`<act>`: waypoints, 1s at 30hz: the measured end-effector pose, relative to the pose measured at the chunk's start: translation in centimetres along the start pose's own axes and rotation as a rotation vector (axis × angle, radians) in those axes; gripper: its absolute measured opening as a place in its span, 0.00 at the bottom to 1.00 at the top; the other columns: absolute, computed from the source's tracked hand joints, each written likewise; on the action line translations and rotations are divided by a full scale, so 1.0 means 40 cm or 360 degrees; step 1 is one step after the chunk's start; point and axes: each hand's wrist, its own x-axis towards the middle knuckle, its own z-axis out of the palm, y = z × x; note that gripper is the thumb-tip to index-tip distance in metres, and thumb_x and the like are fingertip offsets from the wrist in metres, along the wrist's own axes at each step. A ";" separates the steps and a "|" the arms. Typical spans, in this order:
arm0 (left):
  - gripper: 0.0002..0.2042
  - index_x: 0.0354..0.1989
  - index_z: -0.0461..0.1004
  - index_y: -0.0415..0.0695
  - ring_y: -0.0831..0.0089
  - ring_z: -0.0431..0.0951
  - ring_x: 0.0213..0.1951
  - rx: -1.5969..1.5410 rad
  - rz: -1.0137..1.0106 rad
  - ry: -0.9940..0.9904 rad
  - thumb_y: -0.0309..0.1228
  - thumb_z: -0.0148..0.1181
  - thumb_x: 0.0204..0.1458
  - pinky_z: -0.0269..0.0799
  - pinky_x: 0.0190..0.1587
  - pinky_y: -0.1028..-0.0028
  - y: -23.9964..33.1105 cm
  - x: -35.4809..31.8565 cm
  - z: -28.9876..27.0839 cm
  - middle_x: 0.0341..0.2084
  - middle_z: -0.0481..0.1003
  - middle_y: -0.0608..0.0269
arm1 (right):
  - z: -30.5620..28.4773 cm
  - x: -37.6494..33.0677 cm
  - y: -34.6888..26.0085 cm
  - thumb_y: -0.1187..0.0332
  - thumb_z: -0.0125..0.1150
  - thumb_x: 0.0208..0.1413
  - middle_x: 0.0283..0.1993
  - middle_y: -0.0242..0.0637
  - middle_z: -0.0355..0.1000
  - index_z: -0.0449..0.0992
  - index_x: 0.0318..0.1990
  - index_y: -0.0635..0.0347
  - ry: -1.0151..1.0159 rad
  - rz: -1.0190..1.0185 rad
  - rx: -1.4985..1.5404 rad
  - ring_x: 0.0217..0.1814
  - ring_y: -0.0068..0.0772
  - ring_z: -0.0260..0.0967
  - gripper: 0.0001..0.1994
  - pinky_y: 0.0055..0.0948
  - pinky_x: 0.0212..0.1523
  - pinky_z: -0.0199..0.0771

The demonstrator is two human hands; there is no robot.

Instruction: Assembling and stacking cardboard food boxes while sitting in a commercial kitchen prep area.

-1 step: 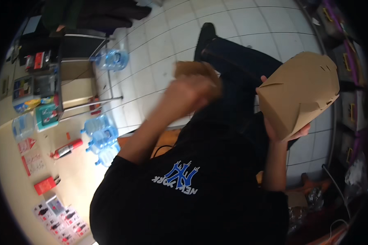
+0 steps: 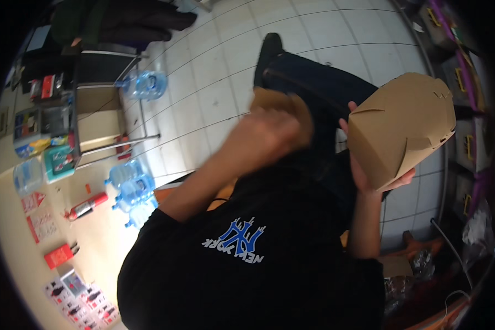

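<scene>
My right hand (image 2: 362,175) grips a folded brown cardboard box (image 2: 399,124) from below and behind. Its thumb shows at the lower edge and fingertips at the left edge. The box is tilted, with creased panels and small slots along its rim. My left hand (image 2: 267,132) is closed and smeared by motion, to the left of the box and apart from it. A brown cardboard piece (image 2: 283,103) sticks out past its knuckles; most of its shape is hidden or blurred.
Tiled floor (image 2: 214,66) lies beyond my legs. At the left are a metal-framed table (image 2: 96,148), blue water bottles (image 2: 131,184) and a red fire extinguisher (image 2: 88,206). Shelving with purple edges (image 2: 461,82) runs along the right. Another person's dark-clothed legs (image 2: 143,19) show at the upper left.
My left hand has moved a little to the right, nearer the box, with the cardboard piece. The right hand keeps its hold on the box. The surroundings have shifted slightly left in the view.
</scene>
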 end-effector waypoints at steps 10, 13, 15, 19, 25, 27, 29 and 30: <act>0.17 0.48 0.72 0.47 0.59 0.73 0.51 -0.0757 0.0509 -0.0118 0.33 0.64 0.50 0.69 0.53 0.66 0.133 0.064 0.133 0.53 0.71 0.57 | -0.027 -0.092 -0.031 0.30 0.40 0.57 0.68 0.41 0.59 0.53 0.70 0.52 0.0346 -0.0103 -0.0293 0.68 0.52 0.60 0.43 0.57 0.64 0.63; 0.23 0.54 0.68 0.46 0.58 0.68 0.59 -0.0713 0.0577 0.0231 0.37 0.65 0.51 0.63 0.60 0.61 0.080 0.061 0.099 0.60 0.65 0.52 | -0.041 -0.066 -0.025 0.30 0.40 0.58 0.68 0.42 0.58 0.52 0.71 0.50 0.0303 -0.0077 -0.0129 0.68 0.53 0.59 0.43 0.57 0.64 0.63; 0.27 0.60 0.63 0.44 0.58 0.63 0.63 -0.0988 0.0136 0.0566 0.41 0.62 0.55 0.58 0.63 0.58 0.007 0.053 0.165 0.63 0.61 0.50 | -0.057 -0.060 -0.014 0.32 0.48 0.54 0.67 0.41 0.59 0.53 0.71 0.52 0.0209 0.0070 -0.0056 0.67 0.48 0.61 0.44 0.53 0.64 0.65; 0.44 0.73 0.40 0.40 0.56 0.49 0.72 -0.2189 -0.0380 0.0399 0.60 0.47 0.60 0.48 0.70 0.56 -0.127 -0.023 0.413 0.70 0.47 0.46 | -0.117 -0.052 0.003 0.37 0.56 0.53 0.67 0.45 0.60 0.44 0.75 0.49 -0.0194 0.0358 -0.0103 0.67 0.51 0.60 0.48 0.59 0.66 0.62; 0.28 0.66 0.58 0.38 0.66 0.58 0.68 -0.2759 0.0142 -0.1170 0.42 0.54 0.64 0.64 0.64 0.66 -0.055 0.098 0.484 0.66 0.60 0.53 | 0.010 0.034 -0.086 0.46 0.72 0.48 0.69 0.49 0.54 0.35 0.75 0.61 -0.0710 0.0217 -0.0521 0.57 0.41 0.66 0.59 0.29 0.45 0.79; 0.30 0.68 0.56 0.38 0.66 0.58 0.68 -0.2832 0.0306 -0.1189 0.38 0.58 0.63 0.65 0.64 0.66 -0.060 0.114 0.478 0.67 0.58 0.53 | 0.010 0.043 -0.107 0.44 0.68 0.50 0.73 0.50 0.47 0.35 0.76 0.57 -0.0879 0.0213 -0.0708 0.60 0.45 0.64 0.56 0.35 0.48 0.78; 0.51 0.74 0.40 0.40 0.59 0.45 0.73 -0.2938 0.0303 -0.1014 0.42 0.71 0.51 0.47 0.72 0.61 -0.051 0.096 0.479 0.73 0.42 0.48 | 0.026 0.038 -0.119 0.41 0.66 0.51 0.76 0.52 0.40 0.37 0.75 0.53 -0.0670 0.0449 -0.0364 0.64 0.54 0.61 0.54 0.47 0.52 0.78; 0.51 0.74 0.40 0.40 0.59 0.45 0.73 -0.2938 0.0342 -0.1034 0.42 0.71 0.51 0.47 0.72 0.61 -0.051 0.104 0.468 0.73 0.42 0.48 | -0.013 0.039 -0.150 0.41 0.66 0.51 0.76 0.52 0.40 0.37 0.75 0.53 -0.0665 0.0423 -0.0391 0.64 0.54 0.61 0.54 0.47 0.52 0.78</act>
